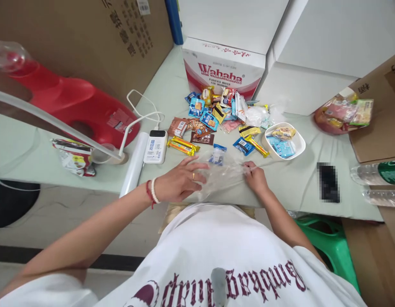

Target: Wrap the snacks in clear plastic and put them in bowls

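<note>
A clear plastic bag (213, 181) lies spread at the table's front edge, between both hands. My right hand (255, 177) pinches its right side near the top. My left hand (183, 179), with a ring and bracelets, rests at the bag's left side, fingers apart and slightly curled. Just beyond the bag, partly behind its film, sits a small blue and clear packet (218, 154); I cannot tell if it is inside. Yellow wrapped bars (184, 146) lie past my left hand, and a blue snack packet (244, 146) lies past my right.
Many wrapped snacks (213, 113) are heaped before a Wahaha carton (225, 68). A white bowl (301, 147) holding packets stands to the right, near a blurred dark object (328, 182). A power bank (155, 147), a white roll (133, 164) and a red container (76, 100) are leftward.
</note>
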A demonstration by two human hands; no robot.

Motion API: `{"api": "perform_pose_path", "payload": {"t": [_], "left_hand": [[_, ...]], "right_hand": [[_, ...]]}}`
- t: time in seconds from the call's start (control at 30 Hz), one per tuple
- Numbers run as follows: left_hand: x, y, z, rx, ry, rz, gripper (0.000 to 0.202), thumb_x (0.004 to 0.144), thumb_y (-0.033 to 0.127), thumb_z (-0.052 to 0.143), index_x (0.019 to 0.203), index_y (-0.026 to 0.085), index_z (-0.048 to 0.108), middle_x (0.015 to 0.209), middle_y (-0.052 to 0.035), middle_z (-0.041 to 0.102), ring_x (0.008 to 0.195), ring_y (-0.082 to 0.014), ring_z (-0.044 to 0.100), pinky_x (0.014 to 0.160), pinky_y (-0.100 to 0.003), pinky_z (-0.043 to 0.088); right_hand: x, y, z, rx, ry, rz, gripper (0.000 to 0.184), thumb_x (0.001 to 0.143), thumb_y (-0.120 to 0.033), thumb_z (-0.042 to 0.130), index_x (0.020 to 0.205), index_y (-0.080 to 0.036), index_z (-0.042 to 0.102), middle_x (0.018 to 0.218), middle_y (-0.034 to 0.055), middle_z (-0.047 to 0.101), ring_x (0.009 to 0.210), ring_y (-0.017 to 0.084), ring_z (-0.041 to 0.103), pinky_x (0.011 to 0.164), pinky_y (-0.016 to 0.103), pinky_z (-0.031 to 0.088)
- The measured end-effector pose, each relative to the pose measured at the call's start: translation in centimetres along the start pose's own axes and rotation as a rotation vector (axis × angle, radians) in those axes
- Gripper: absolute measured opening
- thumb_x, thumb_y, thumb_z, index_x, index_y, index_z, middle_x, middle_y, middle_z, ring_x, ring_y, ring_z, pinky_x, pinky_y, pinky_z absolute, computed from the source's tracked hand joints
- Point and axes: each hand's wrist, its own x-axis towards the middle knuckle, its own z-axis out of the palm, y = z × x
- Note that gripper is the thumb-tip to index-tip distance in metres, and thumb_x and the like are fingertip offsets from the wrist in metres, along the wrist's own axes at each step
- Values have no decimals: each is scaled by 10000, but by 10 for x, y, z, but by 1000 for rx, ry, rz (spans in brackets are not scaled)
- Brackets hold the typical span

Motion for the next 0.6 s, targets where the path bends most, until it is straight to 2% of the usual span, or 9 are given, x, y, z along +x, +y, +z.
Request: {"api": "perform_pose_path", "payload": {"t": [0.07,0.1,0.17,0.2,0.27,0.37,0.43,0.5,0.6], "left_hand": [[-33,2,10,77,-101,-66,308,746,80,588,768,332,763,1218,20,781,1407,-266,563,1299,-560,177],[-46,0,16,85,-131,-97,320,717,84,579,813,325,767,1257,11,771,1409,-269,564,1298,-560,186],[-63,-9,29,52,-114,-168,370,720,141,567,985,306,765,1315,-28,749,1378,-271,592,1294,-570,194],[-68,-13,35,23,-57,-227,384,762,185,553,1077,289,747,1327,-50,744,1342,-266,619,1291,-573,197],[-72,-20,47,-29,129,-397,346,896,281,469,1135,249,718,1274,-80,765,1226,-245,680,1278,-560,234],[-67,-25,63,-137,341,-593,487,1032,331,257,968,222,727,1042,-72,812,1033,-211,728,1239,-509,316],[-62,-23,72,-178,341,-602,571,1056,325,208,823,220,718,905,-59,804,962,-206,729,1194,-505,362],[-59,-16,79,-76,307,-605,540,1058,365,314,710,216,700,849,-59,790,974,-235,711,1114,-530,406],[-58,-3,88,241,300,-574,311,959,324,592,698,206,714,1016,-90,796,1088,-303,658,985,-532,440]], "right_hand": [[10,0,-1,64,-32,-18,329,1008,-409,430,1019,-195,681,848,77,730,771,218,650,754,298,458],[15,-1,-1,90,-54,-31,330,1002,-420,448,1014,-193,688,823,68,723,751,212,643,742,296,461],[24,-2,-3,115,-88,-71,332,992,-428,475,1012,-186,703,822,66,718,742,205,639,734,297,471],[28,-2,-4,112,-93,-96,332,988,-425,484,1016,-183,709,853,72,723,754,204,642,742,301,478],[34,-2,-7,81,-87,-150,331,985,-415,490,1021,-178,718,933,91,734,790,204,650,773,314,491],[36,-1,-12,17,-63,-218,325,978,-406,496,1009,-177,725,1002,109,741,871,220,668,841,344,504],[31,3,-16,-26,-44,-234,327,976,-404,493,1002,-179,728,1010,115,745,925,236,677,874,363,506],[21,7,-22,-69,-67,-220,330,978,-400,484,997,-182,731,1008,116,747,947,246,680,878,372,508],[10,9,-38,-118,-183,-177,326,954,-435,552,1057,-187,735,984,101,739,859,231,673,803,352,515]]}}
